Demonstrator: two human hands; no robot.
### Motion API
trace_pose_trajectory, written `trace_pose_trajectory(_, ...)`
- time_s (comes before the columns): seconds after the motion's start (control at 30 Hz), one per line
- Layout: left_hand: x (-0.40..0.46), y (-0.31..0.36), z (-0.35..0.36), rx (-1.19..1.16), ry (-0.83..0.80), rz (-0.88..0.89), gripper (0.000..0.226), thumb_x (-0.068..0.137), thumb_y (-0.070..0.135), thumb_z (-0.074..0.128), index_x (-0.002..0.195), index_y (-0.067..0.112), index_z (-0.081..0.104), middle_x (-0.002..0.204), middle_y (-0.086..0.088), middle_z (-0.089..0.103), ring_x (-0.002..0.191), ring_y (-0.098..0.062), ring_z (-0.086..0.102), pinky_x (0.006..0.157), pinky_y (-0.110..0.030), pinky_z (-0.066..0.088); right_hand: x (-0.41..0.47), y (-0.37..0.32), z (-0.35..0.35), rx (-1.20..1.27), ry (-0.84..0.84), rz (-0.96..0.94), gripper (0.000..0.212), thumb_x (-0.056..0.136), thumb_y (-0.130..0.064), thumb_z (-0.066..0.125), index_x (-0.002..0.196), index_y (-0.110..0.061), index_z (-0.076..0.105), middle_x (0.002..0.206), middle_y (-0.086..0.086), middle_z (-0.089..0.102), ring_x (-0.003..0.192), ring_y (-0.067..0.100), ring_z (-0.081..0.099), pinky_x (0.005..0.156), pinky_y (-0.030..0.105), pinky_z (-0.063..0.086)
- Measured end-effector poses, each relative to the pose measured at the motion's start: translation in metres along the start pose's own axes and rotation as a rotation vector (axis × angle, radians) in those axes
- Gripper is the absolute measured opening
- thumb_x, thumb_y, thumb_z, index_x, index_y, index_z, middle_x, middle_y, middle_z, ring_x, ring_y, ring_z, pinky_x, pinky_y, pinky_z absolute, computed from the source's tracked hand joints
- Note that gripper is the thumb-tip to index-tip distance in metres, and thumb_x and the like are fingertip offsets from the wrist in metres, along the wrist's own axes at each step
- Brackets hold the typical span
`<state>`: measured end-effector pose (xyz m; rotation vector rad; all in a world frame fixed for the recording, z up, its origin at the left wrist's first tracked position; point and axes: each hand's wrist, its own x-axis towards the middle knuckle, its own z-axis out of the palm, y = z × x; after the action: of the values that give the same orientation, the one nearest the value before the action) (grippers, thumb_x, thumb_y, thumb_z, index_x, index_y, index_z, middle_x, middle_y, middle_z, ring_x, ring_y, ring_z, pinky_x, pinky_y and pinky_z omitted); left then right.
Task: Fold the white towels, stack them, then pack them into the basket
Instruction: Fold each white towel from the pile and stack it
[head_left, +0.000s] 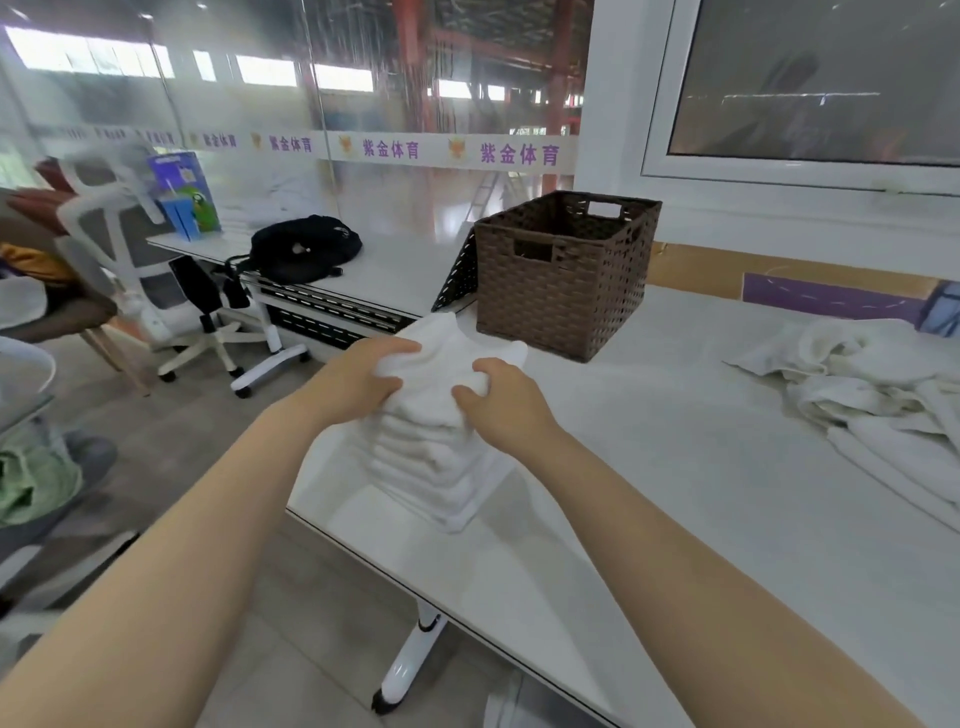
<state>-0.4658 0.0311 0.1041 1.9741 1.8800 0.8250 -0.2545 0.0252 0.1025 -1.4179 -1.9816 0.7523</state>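
A tall stack of folded white towels (436, 462) stands near the left corner of the white table (649, 499). On top of it lies a folded towel (447, 348). My left hand (358, 379) grips that top towel at its left side, and my right hand (498, 400) grips it at its right front corner. Just behind the stack stands the brown woven basket (561, 280), and nothing shows inside it from here. A heap of unfolded white towels (872, 395) lies at the table's right side.
The table's left edge runs close beside the stack, with tiled floor below. A second desk with a black backpack (304, 249) stands behind to the left, with a white office chair (135, 260) beside it. A glass wall and a window frame close the back.
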Motion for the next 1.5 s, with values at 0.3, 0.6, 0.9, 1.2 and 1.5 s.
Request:
trace_pose_trajectory(0.3, 0.009, -0.033, -0.001, -0.031, -0.141, -0.155, 0.046, 0.096, 0.011, 0.052, 0.134, 0.038, 0.054, 0.144, 0.01, 0.043, 0.127, -0.012, 0.043, 0.097, -0.022, 0.034, 0.009, -0.004, 0.02, -0.142, -0.087, 0.073, 0.046, 0.095, -0.042, 0.049, 0.135, -0.018, 0.05, 0.131, 0.003, 0.055, 0.108, 0.027, 0.059, 0.086, 0.033, 0.049)
trace_pose_trajectory(0.6, 0.008, -0.003, 0.025, 0.355, -0.129, 0.178, 0.07, 0.088, -0.009, 0.049, 0.152, 0.015, 0.033, 0.159, -0.007, 0.028, 0.148, -0.026, 0.022, 0.115, -0.028, 0.016, 0.01, 0.01, 0.025, -0.582, -0.17, -0.086, 0.061, 0.1, -0.046, 0.027, 0.154, -0.02, 0.024, 0.165, 0.009, -0.004, 0.151, 0.026, -0.008, 0.12, 0.052, -0.004)
trace_pose_trajectory(0.9, 0.006, -0.004, 0.042, 0.467, -0.226, -0.089, 0.076, 0.091, 0.071, 0.019, 0.156, 0.032, 0.016, 0.165, 0.003, 0.006, 0.152, -0.02, 0.002, 0.122, -0.04, 0.008, 0.006, 0.027, 0.022, -0.286, -0.241, 0.014, 0.067, 0.099, -0.054, 0.029, 0.157, -0.028, 0.011, 0.165, -0.004, -0.007, 0.151, 0.015, -0.008, 0.118, 0.046, 0.018)
trace_pose_trajectory(1.2, -0.003, 0.023, 0.032, 0.533, -0.146, -0.117, 0.056, 0.096, 0.053, 0.028, 0.135, 0.021, 0.051, 0.141, -0.003, 0.052, 0.133, -0.028, 0.043, 0.109, -0.041, 0.029, -0.022, 0.057, 0.003, 0.053, -0.172, -0.102, 0.049, 0.102, -0.048, 0.036, 0.145, -0.026, 0.037, 0.149, -0.001, 0.038, 0.136, 0.016, 0.035, 0.112, 0.043, 0.031)
trace_pose_trajectory(1.5, -0.03, 0.102, 0.062, 0.357, -0.2, 0.07, 0.05, 0.102, 0.041, 0.043, 0.148, 0.022, 0.041, 0.152, 0.003, 0.042, 0.139, -0.018, 0.038, 0.111, -0.032, 0.029, -0.088, 0.162, -0.054, -0.001, -0.071, 0.108, 0.057, 0.103, -0.044, 0.04, 0.154, -0.022, 0.027, 0.159, 0.0, 0.03, 0.145, 0.019, 0.028, 0.118, 0.036, 0.024)
